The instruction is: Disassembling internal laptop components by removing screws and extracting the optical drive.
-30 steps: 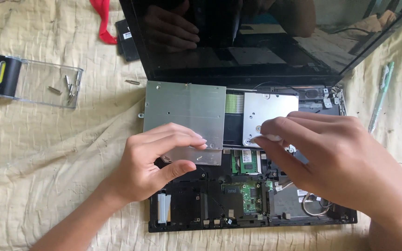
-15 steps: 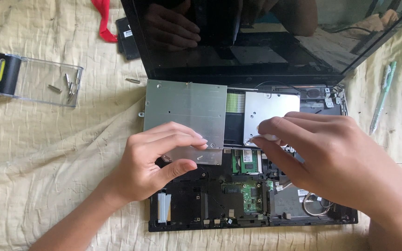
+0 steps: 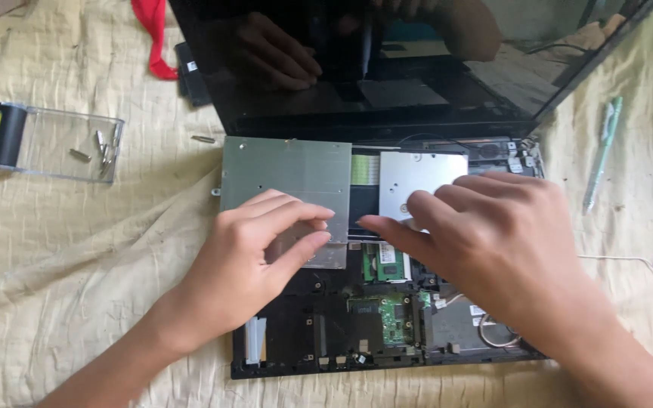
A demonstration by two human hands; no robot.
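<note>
Fingers of the left hand (image 3: 255,249) pinch the lower edge of the grey metal shield plate (image 3: 285,177), while the right hand (image 3: 493,234) spreads flat over the silver drive (image 3: 417,177) just right of that plate. Both sit in the opened laptop base (image 3: 304,332), keyboard cover already off and boards bare. Well left of the plate, loose screws (image 3: 100,147) lie in a clear tray (image 3: 39,147), so disassembly looks partway done.

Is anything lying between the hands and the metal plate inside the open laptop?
Nothing visible. The left hand already rests on the grey metal plate; the right hand lies beside it over the silver drive.
</note>
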